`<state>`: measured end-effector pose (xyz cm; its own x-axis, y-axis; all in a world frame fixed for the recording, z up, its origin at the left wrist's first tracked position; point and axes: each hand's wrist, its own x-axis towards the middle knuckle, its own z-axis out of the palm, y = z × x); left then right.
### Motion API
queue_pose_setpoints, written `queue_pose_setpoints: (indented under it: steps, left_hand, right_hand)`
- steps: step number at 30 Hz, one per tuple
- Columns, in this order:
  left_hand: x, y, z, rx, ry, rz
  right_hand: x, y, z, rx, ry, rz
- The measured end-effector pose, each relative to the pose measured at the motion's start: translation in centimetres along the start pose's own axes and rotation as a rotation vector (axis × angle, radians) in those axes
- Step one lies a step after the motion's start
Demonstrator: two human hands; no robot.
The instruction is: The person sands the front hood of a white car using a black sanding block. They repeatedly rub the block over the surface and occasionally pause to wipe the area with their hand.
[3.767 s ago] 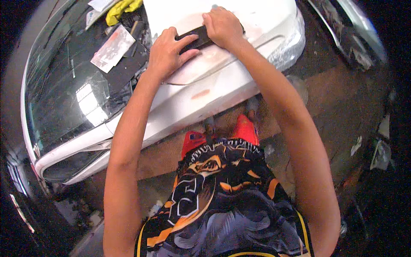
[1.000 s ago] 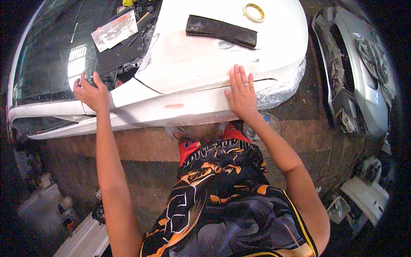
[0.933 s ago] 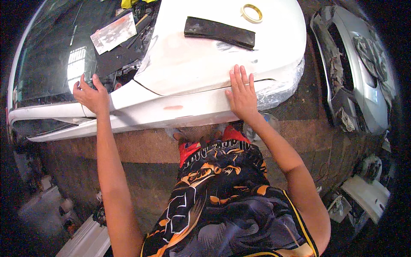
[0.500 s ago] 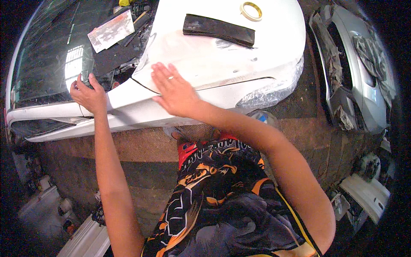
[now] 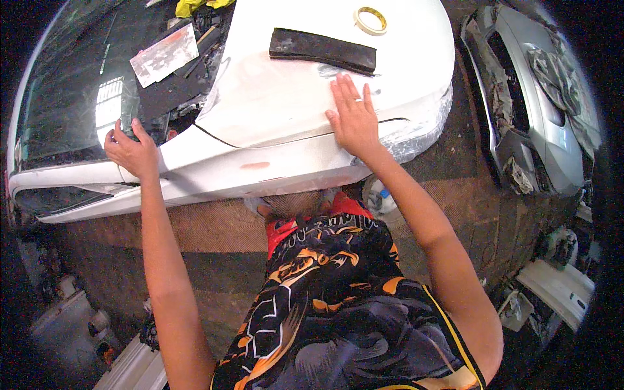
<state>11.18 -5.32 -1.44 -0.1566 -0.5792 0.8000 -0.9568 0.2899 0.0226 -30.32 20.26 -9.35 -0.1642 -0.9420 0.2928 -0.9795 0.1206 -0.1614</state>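
Note:
The white car's hood lies in front of me, with a smudged patch and dull marks on its surface. My right hand rests palm down on it near the front edge, fingers stretched, a ring on one finger. My left hand leans at the lower corner of the windshield, its fingers apart and slightly bent, with nothing visible in them. Just beyond my right hand lies a long black sanding block. Farther off, a roll of masking tape sits on the hood.
At the windshield base lie a stained white sheet, dark strips and a yellow cloth. Clear plastic film covers the car's front corner. A silver bumper stands on the right. A round container is by my legs.
My right hand has slid rightward along the hood toward its front, uncovering a reddish patch on the fender. The left hand has stayed nearly in place. The whole view has shifted slightly.

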Motion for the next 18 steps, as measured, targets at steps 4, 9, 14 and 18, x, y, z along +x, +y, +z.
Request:
queue_pose_setpoints:
  steps: [4, 9, 14, 18]
  left_hand:
    - [-0.1, -0.1, 0.2, -0.007, -0.004, -0.011]
    - [0.0, 0.4, -0.1, -0.021, -0.038, -0.030]
    - [-0.2, -0.2, -0.2, -0.014, -0.026, -0.027]
    - [-0.1, 0.1, -0.2, -0.025, -0.046, -0.045]
  right_hand:
    - [-0.5, -0.2, 0.3, 0.032, 0.028, 0.052]
    - [0.6, -6.0, 0.3, 0.154, -0.014, -0.129]
    - [3.3, -12.2, 0.7, 0.275, -0.003, -0.280]
    - [4.9, -16.6, 1.2, 0.328, -0.035, -0.421]
